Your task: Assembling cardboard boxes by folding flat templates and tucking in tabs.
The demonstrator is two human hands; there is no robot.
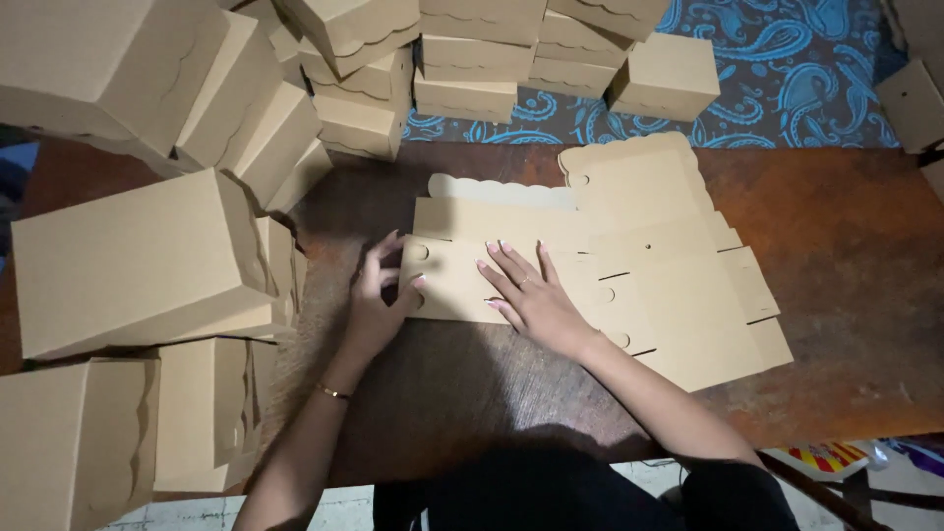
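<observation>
A flat, unfolded tan cardboard box blank [462,251] lies on the brown wooden table [855,275], on top of a stack of more flat blanks [678,285] with scalloped edges. My right hand [526,290] presses flat on the blank, fingers spread. My left hand [379,295] grips the blank's left edge flap, fingers curled around it. A thin bracelet sits on my left wrist.
Several assembled tan boxes [138,256] are piled at the left and lower left, with more boxes [462,59] stacked along the back. A blue patterned cloth [787,69] lies behind the table. A single box [669,74] stands on it.
</observation>
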